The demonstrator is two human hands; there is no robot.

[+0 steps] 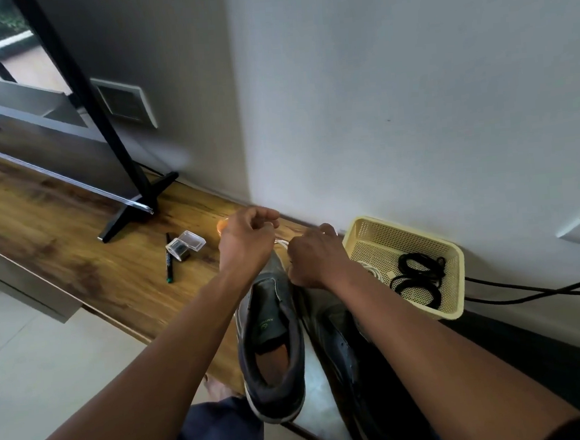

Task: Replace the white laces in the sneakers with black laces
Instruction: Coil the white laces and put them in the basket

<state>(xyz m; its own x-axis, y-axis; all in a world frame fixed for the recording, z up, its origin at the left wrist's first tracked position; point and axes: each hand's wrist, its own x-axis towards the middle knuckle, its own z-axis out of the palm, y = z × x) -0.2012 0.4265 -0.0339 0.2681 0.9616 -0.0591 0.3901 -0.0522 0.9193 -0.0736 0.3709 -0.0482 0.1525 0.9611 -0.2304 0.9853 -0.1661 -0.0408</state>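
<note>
Here, low in the middle of the frame, a grey sneaker sits on the wooden shelf with its heel hanging over the near edge. A second, darker sneaker lies just to its right, partly hidden under the forearm. Both hands work at the toe end of the grey one. The left hand is curled shut, and the right hand is pinched on the white lace, which shows as a short loop between them. Whether the left fingers grip that lace cannot be told. To the right, against the wall, a pale yellow basket holds coiled black laces. Left of the hands lie a pen and a small clear plastic box.
</note>
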